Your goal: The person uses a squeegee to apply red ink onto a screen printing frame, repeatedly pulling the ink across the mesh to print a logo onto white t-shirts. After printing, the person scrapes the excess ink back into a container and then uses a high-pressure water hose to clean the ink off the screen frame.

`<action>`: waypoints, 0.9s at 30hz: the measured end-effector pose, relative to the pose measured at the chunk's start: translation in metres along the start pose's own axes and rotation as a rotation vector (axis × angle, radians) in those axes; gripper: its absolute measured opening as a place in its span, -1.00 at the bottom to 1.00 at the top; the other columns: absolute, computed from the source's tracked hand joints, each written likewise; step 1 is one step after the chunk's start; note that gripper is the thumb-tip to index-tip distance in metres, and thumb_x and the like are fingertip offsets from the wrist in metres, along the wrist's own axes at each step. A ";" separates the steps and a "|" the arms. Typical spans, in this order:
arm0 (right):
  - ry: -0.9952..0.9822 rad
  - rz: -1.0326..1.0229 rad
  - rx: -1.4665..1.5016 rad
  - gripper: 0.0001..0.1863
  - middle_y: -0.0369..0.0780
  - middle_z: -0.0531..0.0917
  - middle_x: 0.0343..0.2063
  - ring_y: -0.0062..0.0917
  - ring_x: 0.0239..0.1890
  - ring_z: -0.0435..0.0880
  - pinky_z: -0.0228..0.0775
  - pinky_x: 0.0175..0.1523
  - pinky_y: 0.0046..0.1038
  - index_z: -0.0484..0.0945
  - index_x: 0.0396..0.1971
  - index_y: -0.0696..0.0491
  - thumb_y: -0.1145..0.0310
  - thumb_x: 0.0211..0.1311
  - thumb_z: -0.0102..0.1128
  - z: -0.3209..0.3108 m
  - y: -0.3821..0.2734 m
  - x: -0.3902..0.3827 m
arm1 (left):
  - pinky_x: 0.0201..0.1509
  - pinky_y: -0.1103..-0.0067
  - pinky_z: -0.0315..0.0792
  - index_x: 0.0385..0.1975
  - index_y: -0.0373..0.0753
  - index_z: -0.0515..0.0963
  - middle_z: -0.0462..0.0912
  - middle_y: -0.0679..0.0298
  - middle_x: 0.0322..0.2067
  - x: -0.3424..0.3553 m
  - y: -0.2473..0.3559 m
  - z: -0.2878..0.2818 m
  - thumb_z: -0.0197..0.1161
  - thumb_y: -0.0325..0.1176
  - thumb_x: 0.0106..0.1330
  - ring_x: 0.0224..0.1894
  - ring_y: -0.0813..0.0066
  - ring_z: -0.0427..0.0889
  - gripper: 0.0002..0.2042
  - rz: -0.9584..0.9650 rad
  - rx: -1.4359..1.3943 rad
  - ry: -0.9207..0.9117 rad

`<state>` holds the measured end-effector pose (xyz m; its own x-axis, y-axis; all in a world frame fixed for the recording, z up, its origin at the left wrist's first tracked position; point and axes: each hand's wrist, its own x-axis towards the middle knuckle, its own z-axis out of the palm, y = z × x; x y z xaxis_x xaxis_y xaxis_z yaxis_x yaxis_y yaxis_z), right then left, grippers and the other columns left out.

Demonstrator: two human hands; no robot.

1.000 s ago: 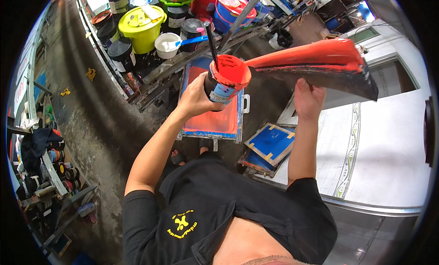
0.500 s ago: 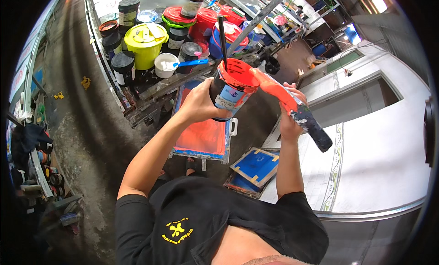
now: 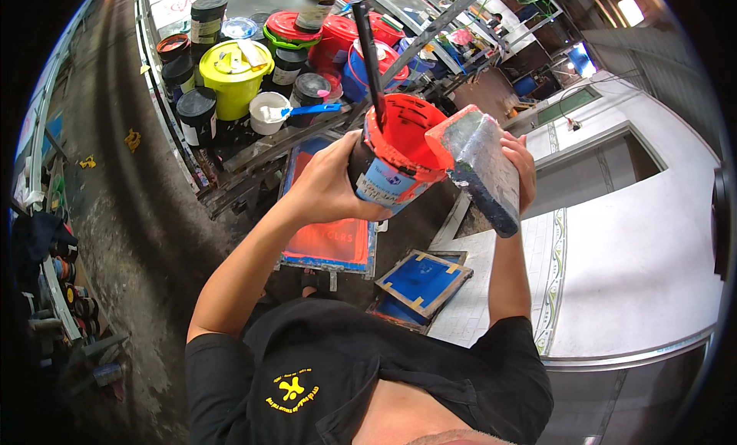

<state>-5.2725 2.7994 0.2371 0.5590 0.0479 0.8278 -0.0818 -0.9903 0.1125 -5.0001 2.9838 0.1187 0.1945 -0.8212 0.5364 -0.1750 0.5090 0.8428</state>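
Head view: your left hand (image 3: 326,188) is wrapped around the orange-smeared round ink tub (image 3: 395,161), tilted toward your right hand (image 3: 518,165), which clasps the ink-coated squeegee blade (image 3: 480,169) whose upper end touches the tub's rim, long axis running down and away.

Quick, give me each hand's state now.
Left hand: closed around the red ink tub.
Right hand: closed on the squeegee.
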 end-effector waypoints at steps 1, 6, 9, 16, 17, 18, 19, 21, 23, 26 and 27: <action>-0.030 -0.023 -0.034 -0.78 -0.12 0.71 0.01 -0.20 0.17 0.67 0.14 0.53 0.06 0.63 -0.08 0.11 0.50 0.28 0.27 -0.010 0.006 0.002 | 0.24 0.34 0.49 0.26 -0.33 0.40 0.65 0.03 0.08 -0.003 0.000 -0.001 0.70 -0.14 -0.29 0.11 0.17 0.67 -0.01 0.030 -0.040 -0.006; -0.152 -0.110 -0.163 -0.81 -0.08 0.69 0.01 -0.18 0.17 0.66 0.13 0.52 0.07 0.65 -0.09 0.10 0.51 0.33 0.22 -0.040 0.015 0.023 | 0.20 0.40 0.50 0.24 -0.34 0.45 0.67 0.10 0.01 -0.016 0.000 -0.019 0.68 -0.22 -0.26 0.04 0.34 0.67 -0.08 0.094 -0.017 -0.056; -0.218 -0.189 -0.221 -0.81 -0.09 0.67 0.04 -0.19 0.19 0.65 0.13 0.52 0.06 0.65 -0.09 0.10 0.51 0.33 0.21 -0.059 0.029 0.036 | 0.21 0.41 0.49 0.24 -0.34 0.45 0.67 0.10 0.02 -0.019 -0.008 -0.028 0.66 -0.25 -0.26 0.05 0.32 0.67 -0.09 0.080 -0.025 -0.118; -0.241 -0.233 -0.265 -0.74 -0.11 0.69 0.02 -0.20 0.20 0.64 0.27 0.45 0.03 0.67 -0.07 0.11 0.59 0.25 0.25 -0.053 0.043 0.034 | 0.25 0.45 0.48 0.10 -0.42 0.52 0.68 0.19 0.01 -0.037 -0.031 -0.030 0.69 -0.41 -0.28 0.07 0.46 0.64 -0.21 -0.137 -0.186 -0.063; -0.219 -0.209 -0.244 -0.72 -0.11 0.70 0.01 -0.20 0.20 0.64 0.30 0.43 0.03 0.67 -0.06 0.11 0.61 0.23 0.26 -0.042 0.047 0.021 | 0.22 0.45 0.50 0.05 -0.41 0.56 0.70 0.20 -0.03 -0.041 -0.030 -0.035 0.69 -0.41 -0.28 0.05 0.45 0.65 -0.26 -0.183 -0.132 -0.070; -0.229 -0.142 -0.208 -0.61 -0.11 0.72 -0.02 -0.22 0.18 0.66 0.39 0.37 -0.07 0.67 -0.03 0.12 0.71 0.11 0.27 -0.029 0.048 0.006 | 0.15 0.45 0.53 -0.05 -0.36 0.63 0.74 0.23 -0.11 -0.051 -0.033 -0.040 0.68 -0.40 -0.29 -0.03 0.45 0.69 -0.35 -0.208 -0.024 -0.012; -0.265 -0.062 -0.168 -0.60 -0.12 0.72 -0.01 -0.23 0.16 0.66 0.41 0.36 -0.11 0.66 -0.03 0.12 0.72 0.09 0.26 -0.017 0.052 -0.014 | 0.11 0.43 0.56 -0.07 -0.32 0.66 0.76 0.26 -0.12 -0.064 -0.043 -0.045 0.69 -0.38 -0.27 -0.06 0.45 0.71 -0.38 -0.170 0.124 -0.001; -0.305 0.096 -0.071 -0.56 -0.13 0.71 0.00 -0.26 0.14 0.67 0.44 0.32 -0.20 0.66 -0.02 0.11 0.73 0.05 0.24 0.023 0.065 -0.080 | 0.11 0.42 0.58 -0.09 -0.28 0.69 0.78 0.28 -0.13 -0.095 -0.052 -0.049 0.71 -0.32 -0.26 -0.08 0.44 0.74 -0.40 -0.297 0.299 0.130; -0.367 0.343 0.142 -0.55 -0.16 0.72 -0.02 -0.31 0.10 0.69 0.49 0.25 -0.31 0.64 -0.01 0.12 0.73 0.05 0.22 0.067 0.061 -0.142 | 0.23 0.38 0.52 0.03 -0.28 0.64 0.74 0.24 -0.02 -0.135 -0.074 -0.064 0.67 -0.18 -0.09 0.06 0.40 0.70 -0.37 -0.430 0.352 0.155; -0.525 0.711 0.356 -0.61 -0.14 0.72 -0.05 -0.24 0.04 0.69 0.50 0.17 -0.27 0.64 -0.01 0.09 0.62 0.12 0.28 0.149 0.054 -0.230 | 0.27 0.35 0.48 0.22 -0.32 0.49 0.66 0.17 0.09 -0.153 -0.070 -0.078 0.71 -0.13 -0.05 0.11 0.33 0.66 -0.19 -0.253 0.871 -0.017; -0.570 0.760 0.400 -0.63 -0.14 0.71 -0.06 -0.20 0.01 0.69 0.50 0.14 -0.25 0.64 -0.01 0.07 0.57 0.14 0.32 0.178 0.059 -0.253 | 0.30 0.33 0.45 0.28 -0.31 0.42 0.60 0.17 0.15 -0.148 -0.060 -0.075 0.66 -0.09 0.00 0.14 0.30 0.63 -0.16 -0.230 0.985 -0.098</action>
<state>-5.2722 2.7060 -0.0637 0.7911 -0.5751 0.2083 -0.3548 -0.7089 -0.6095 -4.9464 3.0937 -0.0078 0.2517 -0.9125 0.3226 -0.8693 -0.0666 0.4898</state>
